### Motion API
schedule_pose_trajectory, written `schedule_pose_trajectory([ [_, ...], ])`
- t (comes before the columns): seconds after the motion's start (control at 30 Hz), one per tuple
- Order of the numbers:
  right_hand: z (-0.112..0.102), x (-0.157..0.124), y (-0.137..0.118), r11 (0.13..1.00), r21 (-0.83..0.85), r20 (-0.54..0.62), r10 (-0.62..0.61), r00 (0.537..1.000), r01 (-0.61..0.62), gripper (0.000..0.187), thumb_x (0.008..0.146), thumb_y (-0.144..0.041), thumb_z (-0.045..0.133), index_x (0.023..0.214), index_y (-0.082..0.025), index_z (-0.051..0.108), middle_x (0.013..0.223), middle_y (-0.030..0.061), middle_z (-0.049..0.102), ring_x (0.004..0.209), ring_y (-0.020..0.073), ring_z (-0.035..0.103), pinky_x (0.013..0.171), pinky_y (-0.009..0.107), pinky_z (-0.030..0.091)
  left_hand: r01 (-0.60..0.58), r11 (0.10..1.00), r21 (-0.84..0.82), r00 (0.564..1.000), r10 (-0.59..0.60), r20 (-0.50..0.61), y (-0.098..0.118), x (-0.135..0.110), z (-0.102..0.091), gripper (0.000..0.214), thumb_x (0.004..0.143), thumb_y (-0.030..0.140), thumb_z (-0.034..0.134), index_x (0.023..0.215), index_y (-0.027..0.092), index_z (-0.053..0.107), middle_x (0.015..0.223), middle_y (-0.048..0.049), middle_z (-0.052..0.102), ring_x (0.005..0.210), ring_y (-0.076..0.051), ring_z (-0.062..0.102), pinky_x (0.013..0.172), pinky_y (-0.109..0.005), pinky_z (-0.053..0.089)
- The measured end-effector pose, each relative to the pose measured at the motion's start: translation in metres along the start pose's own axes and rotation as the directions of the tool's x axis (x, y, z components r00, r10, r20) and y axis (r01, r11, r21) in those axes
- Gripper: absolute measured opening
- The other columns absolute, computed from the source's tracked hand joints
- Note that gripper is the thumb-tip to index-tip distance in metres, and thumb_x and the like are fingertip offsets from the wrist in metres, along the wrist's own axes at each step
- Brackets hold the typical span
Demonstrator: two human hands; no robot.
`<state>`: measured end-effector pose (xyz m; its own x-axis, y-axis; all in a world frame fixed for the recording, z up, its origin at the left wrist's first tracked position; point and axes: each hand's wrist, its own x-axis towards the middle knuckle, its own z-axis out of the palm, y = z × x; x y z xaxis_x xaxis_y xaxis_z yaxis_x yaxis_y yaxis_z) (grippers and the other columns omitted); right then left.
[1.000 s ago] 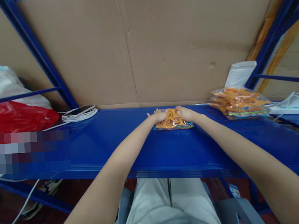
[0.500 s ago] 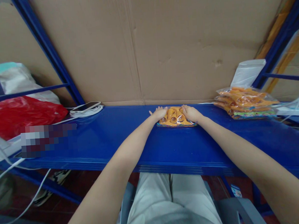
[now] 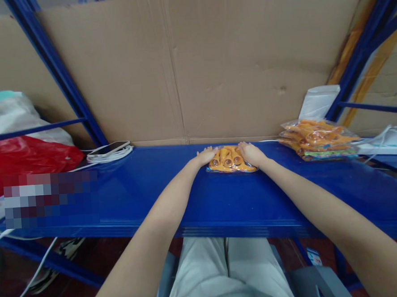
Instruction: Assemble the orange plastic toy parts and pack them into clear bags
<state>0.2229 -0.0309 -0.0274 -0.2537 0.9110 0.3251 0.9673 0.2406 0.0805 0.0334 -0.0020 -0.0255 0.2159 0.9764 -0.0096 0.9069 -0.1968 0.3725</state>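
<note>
A clear plastic bag (image 3: 231,164) of orange pieces with round openings lies on the blue table in front of me. What exactly the pieces are is too small to tell; a colourful strip shows along the bag's near edge. My left hand (image 3: 206,155) grips the bag's left side, its thumb against the plastic and its outer fingers showing beside it. On the opposite side, my right hand (image 3: 251,153) is closed over the right edge, partly covering the orange pieces. Both arms reach forward over the table. The fingertips under and behind the bag are hidden.
More bagged orange pieces (image 3: 319,136) are stacked at the right, before a white packet (image 3: 319,101). A phone (image 3: 109,148) rests on coiled white cable at the left, near a red plastic bag (image 3: 30,154). Cardboard (image 3: 120,72) stands behind the blue table (image 3: 153,182).
The view has shifted slightly, so most things sit lower and further left in it. Both hands stay at the bag's sides, and the orange pieces inside have shifted a little.
</note>
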Motion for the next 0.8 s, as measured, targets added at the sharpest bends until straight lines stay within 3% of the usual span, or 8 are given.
schedule_pose_trajectory([
  [0.2,-0.008,-0.002,-0.001,0.99,0.134,0.061,0.043,0.997,-0.051,0.039,0.093,-0.018,0.023,0.11,-0.008,0.057,0.116,0.0158,0.059,0.107,0.0194,0.056,0.09,0.023,0.037,-0.006,1.0,0.008,1.0,0.006,0.023,-0.004,0.002,0.001,0.062,0.087,0.044,0.006,0.141,0.015,0.019,0.146,-0.0085,0.012,0.136,-0.02,0.006,0.108,-0.043,0.005],
  [0.4,-0.01,0.0,0.0,0.962,0.212,0.121,0.148,0.982,-0.171,0.041,0.093,-0.02,0.023,0.104,-0.009,0.061,0.112,0.0156,0.061,0.107,0.0209,0.056,0.085,0.023,0.039,0.007,1.0,0.015,0.999,-0.008,0.036,-0.003,0.001,0.0,0.062,0.087,0.045,0.007,0.14,0.015,0.021,0.146,-0.0087,0.013,0.136,-0.02,0.006,0.108,-0.044,0.006],
  [0.63,-0.008,0.0,0.006,0.939,0.275,0.147,0.171,0.974,-0.206,0.041,0.093,-0.025,0.025,0.108,-0.011,0.061,0.117,0.0145,0.059,0.112,0.0218,0.053,0.085,0.023,0.039,-0.028,1.0,-0.004,0.999,0.028,-0.021,-0.005,0.001,0.002,0.058,0.088,0.045,0.009,0.139,0.022,0.026,0.146,-0.0037,0.018,0.135,-0.02,0.01,0.108,-0.047,0.007],
  [0.8,-0.013,-0.003,0.01,0.954,0.22,0.166,0.168,0.972,-0.203,0.04,0.092,-0.025,0.029,0.092,-0.013,0.067,0.104,0.0131,0.066,0.098,0.0214,0.061,0.077,0.022,0.042,0.015,1.0,-0.019,0.994,-0.017,-0.111,-0.001,-0.004,0.002,0.06,0.088,0.045,0.01,0.135,0.019,0.036,0.142,-0.0074,0.031,0.132,-0.026,0.023,0.105,-0.05,0.014],
])
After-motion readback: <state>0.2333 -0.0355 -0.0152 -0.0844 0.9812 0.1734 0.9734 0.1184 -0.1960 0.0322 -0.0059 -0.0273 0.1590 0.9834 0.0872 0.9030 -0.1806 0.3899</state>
